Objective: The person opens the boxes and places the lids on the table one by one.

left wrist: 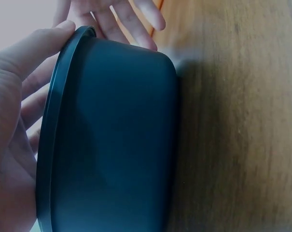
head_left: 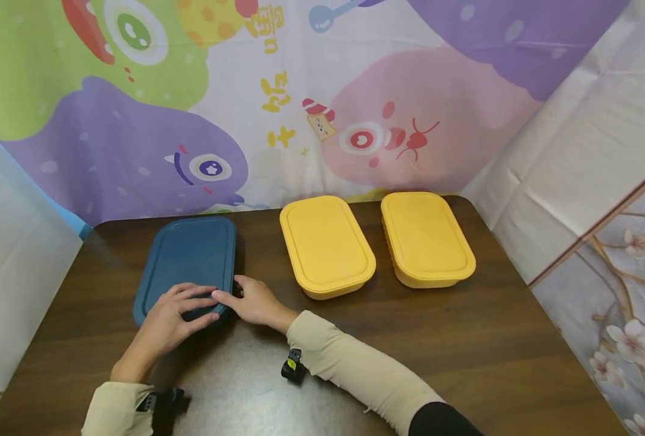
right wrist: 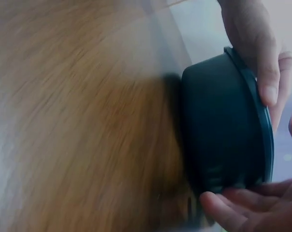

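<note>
On the left part of the table stands a dark blue lidded container. My left hand lies over its near end, its extended fingers spread across the lid. In the left wrist view, the left thumb runs along the lid's rim. At the container's near right corner is my right hand, thumb reaching over the lid. Straight right-hand fingers touch the side wall below the rim in the right wrist view. The lid sits on the container, hiding what is inside.
Two yellow lidded containers stand side by side at the back right of the brown wooden table. Behind the table hangs a cartoon-printed curtain. Pale fabric with printed flowers hangs along the right side.
</note>
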Demonstrator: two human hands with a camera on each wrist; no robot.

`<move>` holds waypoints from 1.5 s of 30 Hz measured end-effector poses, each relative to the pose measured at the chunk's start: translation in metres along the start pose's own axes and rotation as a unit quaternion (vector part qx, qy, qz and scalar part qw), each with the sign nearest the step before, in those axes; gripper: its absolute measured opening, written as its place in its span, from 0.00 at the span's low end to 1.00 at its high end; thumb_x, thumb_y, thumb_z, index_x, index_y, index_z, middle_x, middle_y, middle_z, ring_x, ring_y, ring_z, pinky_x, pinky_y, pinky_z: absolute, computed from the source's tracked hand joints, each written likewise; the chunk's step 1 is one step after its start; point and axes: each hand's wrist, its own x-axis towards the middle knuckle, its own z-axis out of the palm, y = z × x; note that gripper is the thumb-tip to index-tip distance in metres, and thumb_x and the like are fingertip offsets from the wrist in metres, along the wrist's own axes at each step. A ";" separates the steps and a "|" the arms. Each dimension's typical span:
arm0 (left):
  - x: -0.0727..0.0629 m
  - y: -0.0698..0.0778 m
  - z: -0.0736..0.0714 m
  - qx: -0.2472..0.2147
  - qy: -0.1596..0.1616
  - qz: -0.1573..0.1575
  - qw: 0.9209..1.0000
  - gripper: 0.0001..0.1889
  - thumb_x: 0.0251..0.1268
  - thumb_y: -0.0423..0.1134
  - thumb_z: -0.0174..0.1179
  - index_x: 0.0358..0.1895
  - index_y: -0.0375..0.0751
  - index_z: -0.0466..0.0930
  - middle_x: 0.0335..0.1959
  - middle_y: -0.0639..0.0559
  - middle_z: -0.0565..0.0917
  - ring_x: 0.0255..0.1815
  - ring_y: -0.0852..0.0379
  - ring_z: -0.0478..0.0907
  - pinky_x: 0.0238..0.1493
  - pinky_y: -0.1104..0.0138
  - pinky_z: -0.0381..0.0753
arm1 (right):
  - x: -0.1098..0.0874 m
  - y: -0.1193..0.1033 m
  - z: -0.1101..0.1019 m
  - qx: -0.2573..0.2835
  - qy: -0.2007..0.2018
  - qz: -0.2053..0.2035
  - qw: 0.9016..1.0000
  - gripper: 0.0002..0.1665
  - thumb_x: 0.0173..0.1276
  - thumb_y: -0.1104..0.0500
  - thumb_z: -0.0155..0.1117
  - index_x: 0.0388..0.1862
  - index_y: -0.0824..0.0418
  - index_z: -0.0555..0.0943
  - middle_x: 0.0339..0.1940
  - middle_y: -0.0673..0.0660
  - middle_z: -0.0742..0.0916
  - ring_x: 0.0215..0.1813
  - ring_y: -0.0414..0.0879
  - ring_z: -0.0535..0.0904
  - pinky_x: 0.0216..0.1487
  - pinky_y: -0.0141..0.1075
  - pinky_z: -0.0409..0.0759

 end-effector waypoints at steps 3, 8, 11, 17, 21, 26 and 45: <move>-0.001 0.002 -0.001 -0.002 -0.009 -0.009 1.000 0.17 0.46 0.41 0.74 0.43 0.41 0.89 0.52 0.45 0.86 0.56 0.43 0.73 0.53 0.42 0.71 | -0.002 0.005 -0.004 -0.020 -0.018 -0.028 0.999 0.39 0.72 0.38 0.53 0.71 0.63 0.68 0.65 0.60 0.80 0.61 0.48 0.80 0.57 0.35 0.80; -0.002 0.001 0.000 -0.012 -0.018 -0.017 1.000 0.17 0.48 0.40 0.74 0.45 0.42 0.89 0.53 0.45 0.85 0.57 0.44 0.72 0.54 0.42 0.69 | -0.004 0.011 -0.009 -0.052 -0.052 -0.042 0.996 0.44 0.70 0.35 0.54 0.73 0.63 0.64 0.71 0.58 0.75 0.69 0.47 0.74 0.66 0.37 0.74; -0.001 -0.001 0.001 -0.017 -0.024 -0.016 0.999 0.18 0.48 0.39 0.73 0.46 0.42 0.88 0.55 0.45 0.84 0.58 0.44 0.71 0.55 0.42 0.67 | -0.005 0.014 -0.013 -0.069 -0.075 -0.041 0.994 0.48 0.67 0.34 0.57 0.75 0.62 0.61 0.73 0.57 0.72 0.72 0.47 0.69 0.70 0.39 0.71; 0.000 -0.004 0.002 -0.029 -0.038 -0.024 0.999 0.18 0.50 0.39 0.72 0.48 0.43 0.88 0.56 0.43 0.83 0.59 0.44 0.70 0.56 0.41 0.66 | -0.010 0.018 -0.017 -0.100 -0.096 -0.048 0.989 0.49 0.65 0.35 0.61 0.77 0.58 0.60 0.75 0.57 0.69 0.75 0.48 0.66 0.72 0.41 0.68; 0.000 -0.004 0.001 -0.032 -0.050 -0.035 0.998 0.18 0.52 0.41 0.72 0.48 0.43 0.87 0.57 0.43 0.83 0.61 0.43 0.69 0.57 0.42 0.67 | -0.011 0.018 -0.015 -0.126 -0.086 -0.059 0.986 0.50 0.64 0.36 0.63 0.76 0.59 0.60 0.74 0.59 0.70 0.74 0.49 0.66 0.72 0.41 0.67; 0.002 -0.003 -0.003 -0.041 -0.059 -0.051 0.996 0.18 0.53 0.43 0.71 0.49 0.43 0.87 0.58 0.43 0.82 0.62 0.42 0.69 0.58 0.41 0.67 | -0.012 0.016 -0.008 -0.178 -0.065 -0.074 0.979 0.54 0.63 0.34 0.63 0.77 0.63 0.57 0.76 0.58 0.68 0.76 0.49 0.63 0.75 0.39 0.64; 0.004 0.013 -0.012 -0.024 -0.084 -0.054 0.995 0.17 0.56 0.40 0.69 0.49 0.38 0.86 0.57 0.42 0.81 0.61 0.40 0.72 0.57 0.43 0.73 | -0.010 0.009 0.015 -0.143 0.019 -0.014 0.989 0.55 0.59 0.34 0.67 0.77 0.60 0.59 0.73 0.58 0.72 0.73 0.49 0.68 0.71 0.38 0.68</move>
